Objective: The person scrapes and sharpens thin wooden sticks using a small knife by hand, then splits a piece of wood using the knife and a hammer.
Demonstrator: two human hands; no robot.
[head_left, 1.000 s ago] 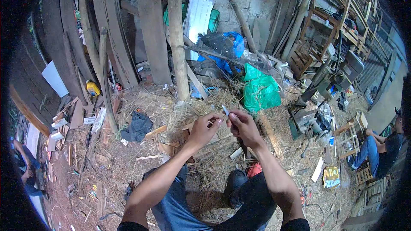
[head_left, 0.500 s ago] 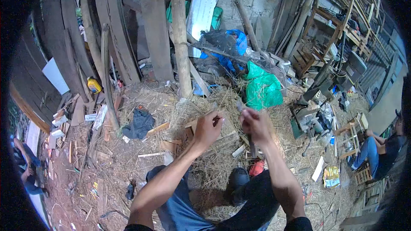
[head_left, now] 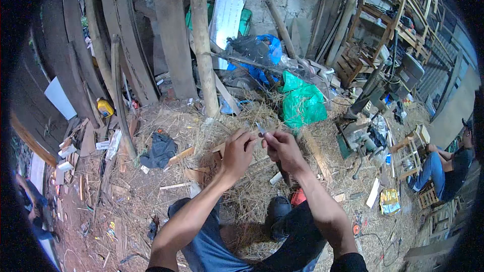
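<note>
My right hand point(head_left: 286, 152) is closed around a slim tool point(head_left: 285, 175) with a pale, pointed metal tip and a dark lower end; its exact kind is unclear. The tip rises past my thumb and forefinger. Close beside it, my left hand point(head_left: 238, 155) has its fingers bent together in a pinch, nearly meeting the right fingertips. Whatever lies between the left fingers is too small to make out. Both hands are above the straw-covered ground, in front of my knees. Under and beside them lie wood pieces, including a plank point(head_left: 317, 156).
A green plastic bag point(head_left: 303, 103) and a wooden post point(head_left: 204, 50) stand ahead. Dark cloth point(head_left: 159, 152) lies left, with a yellow container point(head_left: 105, 107) beyond. Machinery point(head_left: 368, 138) stands right, near a seated person point(head_left: 443, 166). Another person point(head_left: 33, 204) is at far left. A red object point(head_left: 298, 196) lies by my foot.
My hands have come closer together, the right one moving left with the tool, whose tip now leans left. The view has shifted slightly, uncovering the plank on the right.
</note>
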